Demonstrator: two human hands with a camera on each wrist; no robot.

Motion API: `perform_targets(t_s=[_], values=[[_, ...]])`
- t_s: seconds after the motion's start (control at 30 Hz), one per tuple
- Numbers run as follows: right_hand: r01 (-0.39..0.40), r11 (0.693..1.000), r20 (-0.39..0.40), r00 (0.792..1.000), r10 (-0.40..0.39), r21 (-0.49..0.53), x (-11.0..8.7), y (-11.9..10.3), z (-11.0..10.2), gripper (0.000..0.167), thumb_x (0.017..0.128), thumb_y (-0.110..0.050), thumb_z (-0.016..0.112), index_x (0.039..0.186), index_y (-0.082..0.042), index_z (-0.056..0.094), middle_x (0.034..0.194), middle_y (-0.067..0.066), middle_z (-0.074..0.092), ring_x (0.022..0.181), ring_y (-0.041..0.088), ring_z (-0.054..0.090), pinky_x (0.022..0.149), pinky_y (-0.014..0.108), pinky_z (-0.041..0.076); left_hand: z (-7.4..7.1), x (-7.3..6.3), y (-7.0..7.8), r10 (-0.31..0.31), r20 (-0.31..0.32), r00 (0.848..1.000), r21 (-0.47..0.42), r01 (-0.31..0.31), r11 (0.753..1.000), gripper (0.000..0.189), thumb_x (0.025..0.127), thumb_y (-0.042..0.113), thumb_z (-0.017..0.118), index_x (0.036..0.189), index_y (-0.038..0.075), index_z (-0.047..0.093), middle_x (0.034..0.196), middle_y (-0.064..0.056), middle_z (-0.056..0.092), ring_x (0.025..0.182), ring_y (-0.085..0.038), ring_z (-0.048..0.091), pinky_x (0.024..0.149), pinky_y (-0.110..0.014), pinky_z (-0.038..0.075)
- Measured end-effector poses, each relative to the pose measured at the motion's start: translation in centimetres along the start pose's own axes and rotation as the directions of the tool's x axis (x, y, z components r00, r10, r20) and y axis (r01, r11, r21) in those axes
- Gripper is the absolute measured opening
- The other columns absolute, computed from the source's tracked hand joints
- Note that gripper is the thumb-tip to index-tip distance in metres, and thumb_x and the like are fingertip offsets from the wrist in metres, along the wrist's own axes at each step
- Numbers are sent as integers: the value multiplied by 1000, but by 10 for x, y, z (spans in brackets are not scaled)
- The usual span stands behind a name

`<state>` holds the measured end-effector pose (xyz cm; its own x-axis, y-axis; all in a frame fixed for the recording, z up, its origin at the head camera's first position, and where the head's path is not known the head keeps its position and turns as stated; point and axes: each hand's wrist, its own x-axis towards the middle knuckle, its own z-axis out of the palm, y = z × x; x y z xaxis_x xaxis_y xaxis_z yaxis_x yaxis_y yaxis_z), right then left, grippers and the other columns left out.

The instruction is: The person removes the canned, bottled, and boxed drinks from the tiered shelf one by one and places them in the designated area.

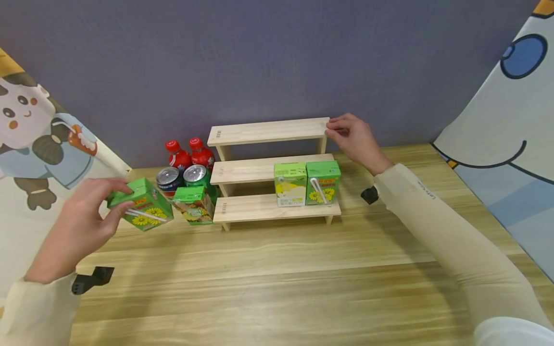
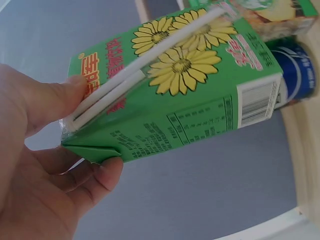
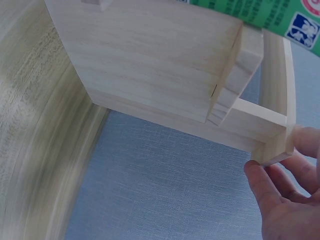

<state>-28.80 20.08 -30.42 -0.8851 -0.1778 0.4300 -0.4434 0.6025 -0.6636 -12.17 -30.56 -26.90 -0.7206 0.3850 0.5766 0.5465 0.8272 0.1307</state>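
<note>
My left hand (image 1: 84,218) pinches a green juice box (image 1: 144,206) by one end, off to the left of a three-step wooden display rack (image 1: 259,171). In the left wrist view, yellow flowers and a white straw (image 2: 125,85) show on its front, with the thumb on that face and fingers beneath. At the rack's upper right corner, my right hand (image 1: 357,144) grips the end of the top step (image 3: 280,150) between thumb and fingers. On the lowest step, a yellow-green juice box (image 1: 291,185) and a green flowered juice box (image 1: 323,182) stand side by side.
Left of the rack stand two red-capped bottles (image 1: 201,154), a dark can (image 1: 169,180), a green can (image 1: 196,177) and another drink carton (image 1: 192,205). A grey-blue panel (image 1: 268,62) rises behind the rack. The wood-grain table (image 1: 277,278) extends in front.
</note>
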Motion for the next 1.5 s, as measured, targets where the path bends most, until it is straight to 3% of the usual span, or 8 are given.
perform_targets(t_s=[0.3, 0.5, 0.73, 0.9, 1.2, 1.5], values=[[4, 1000, -8, 1000, -4, -2, 0, 0, 0, 30, 92, -19, 62, 113, 2, 66, 116, 11, 56, 103, 24, 56, 90, 33, 47, 29, -13, -23, -84, 122, 989, 2, 84, 996, 40, 66, -13, 78, 97, 5, 59, 104, -11, 56, 95, -27, 46, 70, -29, 31], [11, 1000, -5, 1000, -11, -7, -1, 0, 0, 31, 92, -20, 62, 113, 2, 66, 117, 11, 56, 103, 23, 56, 89, 33, 47, 45, -18, -34, -74, 140, 987, -20, 77, 997, 39, 66, -15, 77, 94, 6, 59, 100, -10, 57, 93, -26, 46, 69, -31, 32], [4, 1000, -4, 1000, -4, -8, -1, 0, 0, 31, 92, -21, 61, 114, 2, 66, 117, 11, 56, 103, 23, 56, 90, 33, 47, 57, -21, -39, -12, 133, 991, -70, 21, 997, 41, 63, -17, 78, 93, 4, 58, 98, -14, 59, 94, -33, 50, 73, -43, 36], [4, 1000, -1, 1000, -4, -9, -1, 0, 0, 32, 92, -22, 61, 114, 1, 65, 118, 10, 55, 103, 23, 56, 90, 33, 47, 62, -23, -43, -6, 123, 992, -79, 16, 997, 41, 63, -16, 77, 94, 3, 58, 99, -14, 58, 93, -33, 49, 72, -42, 35], [17, 1000, -10, 1000, -17, -6, -1, 0, 1, 31, 92, -21, 62, 113, 2, 66, 117, 10, 56, 102, 22, 56, 89, 32, 47, 67, -29, -44, -35, 86, 996, -83, 42, 996, 46, 61, -18, 78, 96, 3, 56, 106, -24, 47, 95, -40, 43, 69, -39, 29], [5, 1000, 2, 1000, -5, -4, -1, 0, 0, 32, 92, -22, 62, 114, 1, 66, 117, 9, 56, 102, 22, 57, 90, 33, 47, 72, -26, -42, -53, 70, 996, -77, 58, 995, 47, 61, -18, 78, 97, 4, 57, 98, -19, 46, 91, -40, 40, 74, -48, 25]])
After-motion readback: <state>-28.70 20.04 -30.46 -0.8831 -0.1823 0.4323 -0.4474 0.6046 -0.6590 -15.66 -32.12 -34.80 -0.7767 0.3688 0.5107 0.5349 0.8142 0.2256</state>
